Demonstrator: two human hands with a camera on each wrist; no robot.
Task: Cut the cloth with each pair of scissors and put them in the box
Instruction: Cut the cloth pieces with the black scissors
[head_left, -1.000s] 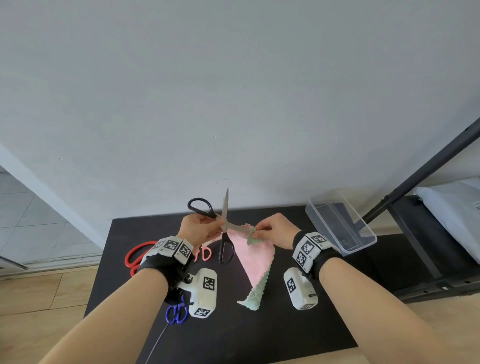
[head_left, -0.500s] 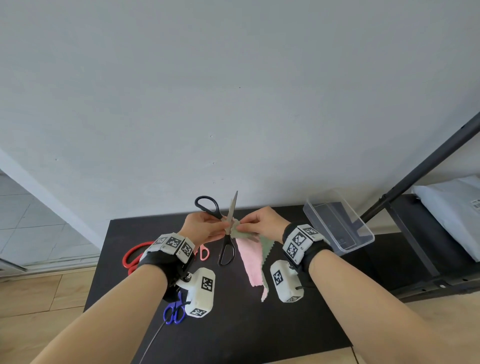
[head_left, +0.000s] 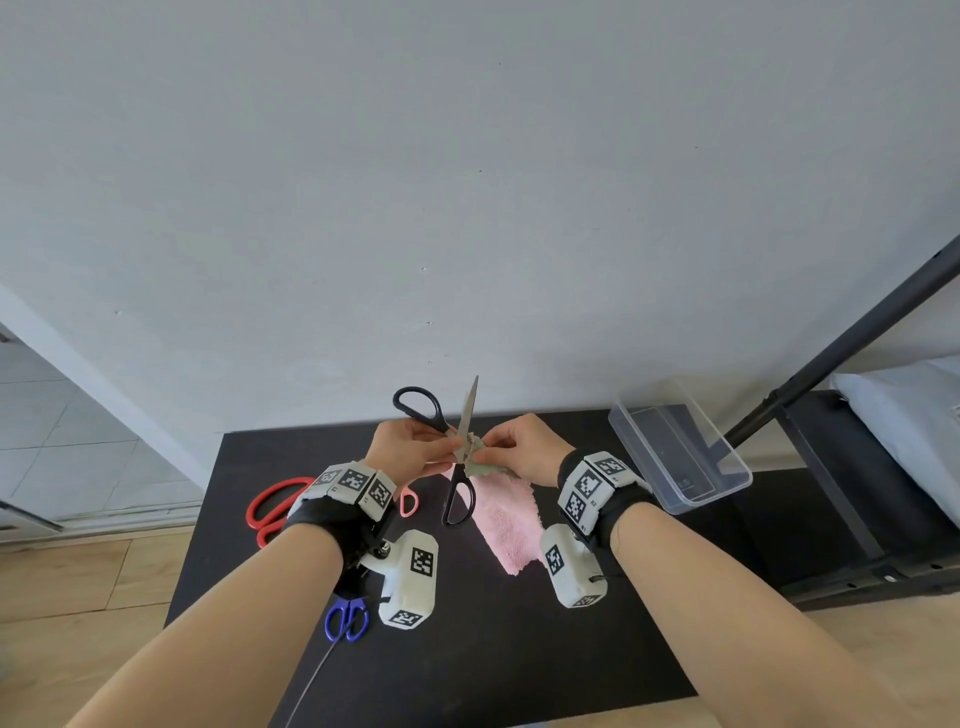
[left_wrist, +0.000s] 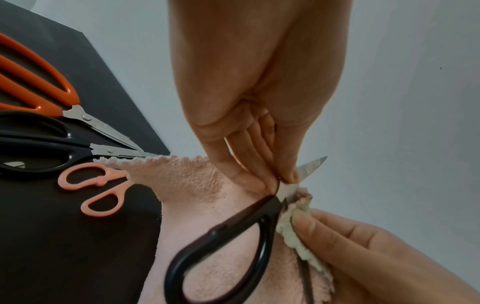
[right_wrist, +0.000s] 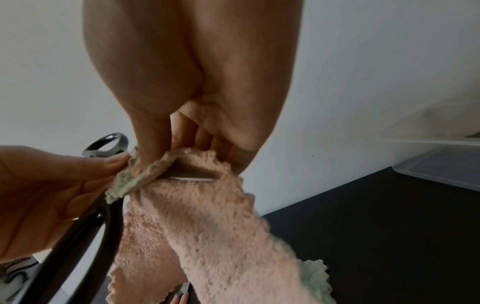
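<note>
Much of the cutting point is hidden: in the head view the fingers of both hands are bunched together over the pivot of the black-handled scissors (head_left: 460, 457), so the spot where blade meets cloth cannot be made out there. A second pair of black scissors (left_wrist: 52, 152) is seen only in the left wrist view, its handles cut off by the frame edge, with its tip tucked under the cloth edge. The blue scissors (head_left: 347, 621) are partly covered by the left wrist rig, and the pink scissors (head_left: 409, 500) show only as a single loop beside the left wrist (both loops are plain in the left wrist view).

The black-handled scissors are held upright by the left hand (head_left: 410, 452), its fingers pinched on the blades near the pivot — the handles are spread wide, one loop raised behind the hand and one hanging below. The cloth (head_left: 506, 519), pink with a pale green edge, is pinched at its top edge by the right hand (head_left: 524, 452), thumb and fingertips clamped on the fabric just beside the blade; the rest hangs down toward the black table (head_left: 519, 649). The red scissors (head_left: 272, 506) lie on the table to the left. The clear box (head_left: 680, 447) stands on the right — well apart from the hands.
</note>
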